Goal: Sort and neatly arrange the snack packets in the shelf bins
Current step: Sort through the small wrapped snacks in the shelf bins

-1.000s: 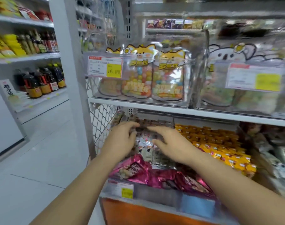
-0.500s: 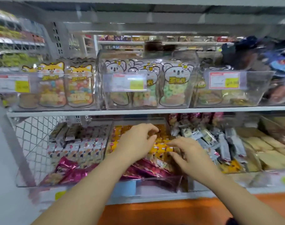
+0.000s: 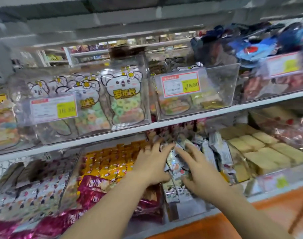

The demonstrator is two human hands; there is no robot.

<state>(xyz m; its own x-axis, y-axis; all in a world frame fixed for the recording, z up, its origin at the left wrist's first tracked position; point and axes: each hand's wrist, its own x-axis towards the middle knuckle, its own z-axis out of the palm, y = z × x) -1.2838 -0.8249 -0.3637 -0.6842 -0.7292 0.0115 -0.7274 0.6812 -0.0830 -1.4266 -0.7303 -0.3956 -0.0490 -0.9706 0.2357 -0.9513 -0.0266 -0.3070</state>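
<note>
Left hand [image 3: 150, 163] and right hand [image 3: 205, 171] rest spread on the jumbled silver packets [image 3: 216, 150]. That bin is not yet sorted; the yellow packets [image 3: 111, 161] beside it already lie in rows.

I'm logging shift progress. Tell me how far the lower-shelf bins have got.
Looks done: the yellow packets lie in rows, and the beige packets sit evenly stacked. In hand: the left hand and right hand, fingers spread, rest on the silvery packets, which lie jumbled. Left: straightening that bin, and probably the pink packets heaped loosely in front.
</note>
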